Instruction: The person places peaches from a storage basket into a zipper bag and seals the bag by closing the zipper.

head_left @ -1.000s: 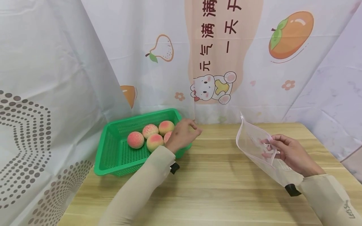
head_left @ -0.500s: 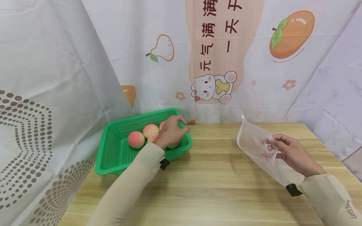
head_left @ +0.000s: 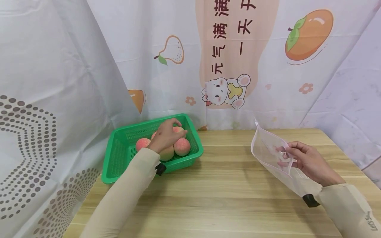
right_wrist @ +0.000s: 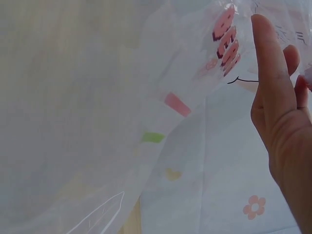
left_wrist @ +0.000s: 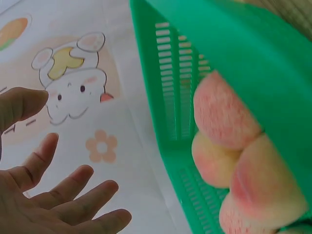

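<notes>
Several pink-and-yellow peaches [head_left: 182,147] lie together in a green slotted plastic basket [head_left: 111,158] at the left of the table. Over them hovers my left hand [head_left: 166,135], which hides part of the group. In the left wrist view the same hand [left_wrist: 68,195] has its fingers spread and holds nothing, beside the peaches [left_wrist: 265,180]. At the right, my right hand [head_left: 312,163] pinches the edge of a translucent zip bag [head_left: 268,145] and holds it up with its mouth parted. The bag [right_wrist: 97,97] fills much of the right wrist view.
Both hands are above a wooden table [head_left: 220,185]. A printed curtain [head_left: 178,86] hangs just behind its far edge, and a grey dotted cloth [head_left: 53,99] hangs along the left side, close to the basket.
My left hand has moved left, from the basket's right rim to above the peaches, uncovering the rightmost peach. My right hand and the zip bag have stayed nearly still.
</notes>
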A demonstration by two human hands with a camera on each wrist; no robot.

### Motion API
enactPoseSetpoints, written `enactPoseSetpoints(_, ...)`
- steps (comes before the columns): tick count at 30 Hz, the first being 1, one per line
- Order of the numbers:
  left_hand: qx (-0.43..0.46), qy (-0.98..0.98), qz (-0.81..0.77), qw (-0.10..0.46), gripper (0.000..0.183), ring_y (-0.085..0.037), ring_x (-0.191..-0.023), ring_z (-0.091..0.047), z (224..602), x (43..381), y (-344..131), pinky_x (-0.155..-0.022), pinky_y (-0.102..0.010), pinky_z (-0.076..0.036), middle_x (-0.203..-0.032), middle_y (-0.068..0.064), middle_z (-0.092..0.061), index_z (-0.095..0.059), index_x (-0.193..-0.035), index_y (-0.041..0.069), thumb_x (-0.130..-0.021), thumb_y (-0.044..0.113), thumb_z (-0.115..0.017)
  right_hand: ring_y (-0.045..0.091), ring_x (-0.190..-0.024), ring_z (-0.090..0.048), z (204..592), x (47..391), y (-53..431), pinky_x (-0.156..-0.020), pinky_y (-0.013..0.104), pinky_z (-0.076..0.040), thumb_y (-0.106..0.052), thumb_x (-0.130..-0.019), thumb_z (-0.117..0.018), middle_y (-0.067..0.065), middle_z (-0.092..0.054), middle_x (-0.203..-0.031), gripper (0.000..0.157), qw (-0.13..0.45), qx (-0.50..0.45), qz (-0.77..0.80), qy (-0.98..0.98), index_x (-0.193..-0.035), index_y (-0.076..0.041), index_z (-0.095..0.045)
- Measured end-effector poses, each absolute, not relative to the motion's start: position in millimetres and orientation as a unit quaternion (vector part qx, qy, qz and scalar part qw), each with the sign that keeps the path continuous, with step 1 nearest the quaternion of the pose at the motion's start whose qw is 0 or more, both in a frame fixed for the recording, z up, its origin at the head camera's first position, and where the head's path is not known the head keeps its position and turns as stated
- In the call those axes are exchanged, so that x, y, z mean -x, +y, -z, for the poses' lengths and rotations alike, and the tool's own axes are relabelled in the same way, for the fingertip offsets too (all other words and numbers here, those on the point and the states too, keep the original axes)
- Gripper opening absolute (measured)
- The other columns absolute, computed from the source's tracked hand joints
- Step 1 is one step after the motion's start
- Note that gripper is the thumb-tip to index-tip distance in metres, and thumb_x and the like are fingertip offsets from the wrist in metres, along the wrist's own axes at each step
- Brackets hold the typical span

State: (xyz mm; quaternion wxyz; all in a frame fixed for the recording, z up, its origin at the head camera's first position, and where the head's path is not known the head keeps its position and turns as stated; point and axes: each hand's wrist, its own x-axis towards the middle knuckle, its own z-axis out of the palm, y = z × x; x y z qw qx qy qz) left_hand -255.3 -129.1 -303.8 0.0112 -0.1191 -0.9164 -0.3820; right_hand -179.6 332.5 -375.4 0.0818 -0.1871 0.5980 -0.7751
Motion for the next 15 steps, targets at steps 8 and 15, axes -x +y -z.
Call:
enactPoseSetpoints(8,0.116,-0.918,0.38,0.003,0.046,-0.021,-0.062,-0.046,297.0,257.9,-153.6,-0.065,-0.035,-0.044,-0.104,-0.013,-0.057,-0.05,-0.132,0.009,-0.097,0.032,-0.067,0.015,-0.097,-0.066,376.5,179.3,332.6,-0.081,0.043,-0.057,0.008,-0.105,-0.036,0.011,-0.071,-0.112,0.026,0.082,0.192,0.777,0.594,-0.101,0.002,-0.061)
enactPoseSetpoints(15,0.12,-0.921,0.37,0.006,0.054,-0.035,-0.122,-0.049,295.3,264.7,-175.8,-0.098,-0.053,-0.043,-0.15,-0.017,-0.041,-0.045,-0.14,0.005,-0.096,0.026,-0.069,0.015,-0.102,-0.067,376.8,178.9,332.5,-0.081,0.044,-0.057,0.008,-0.105,-0.036,0.011,-0.071,-0.112,0.026,0.08,0.192,0.775,0.597,-0.1,0.002,-0.061)
